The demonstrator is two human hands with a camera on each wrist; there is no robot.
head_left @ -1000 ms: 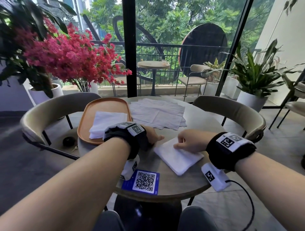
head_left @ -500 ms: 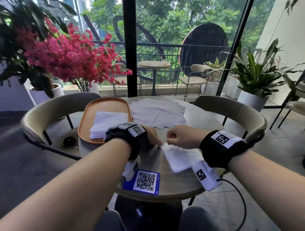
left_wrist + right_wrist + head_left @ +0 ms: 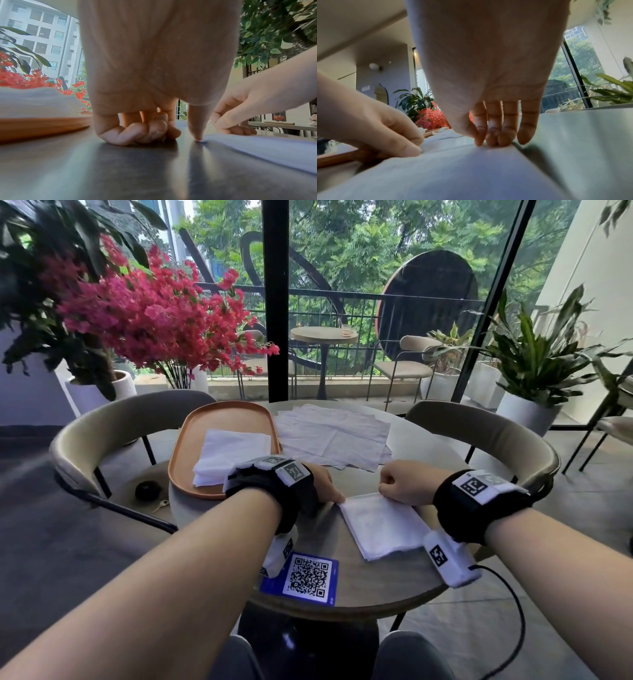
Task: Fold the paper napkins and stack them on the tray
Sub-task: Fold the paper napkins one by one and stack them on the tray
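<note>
a round worktop [image 3: 370, 583] stood before a glazed wall with potted plants and red flowers [image 3: 154, 313] beyond it. the folded napkin [image 3: 380, 525] lay flat directly under both sets of fingers, apparently so its fold could be set. the left hand [image 3: 322, 484] had its thumb tip pressed on the napkin's near-left corner, the other fingers curled on the bare surface holding nothing, probably to pin the paper. the right hand [image 3: 404, 482] bent its fingers [image 3: 494, 135] down onto the far edge, seemingly creasing it. left of the left fingers, the orange tray [image 3: 191, 446] held folded napkins [image 3: 229, 453]; beyond both hands lay the unfolded sheets [image 3: 332, 436].
</note>
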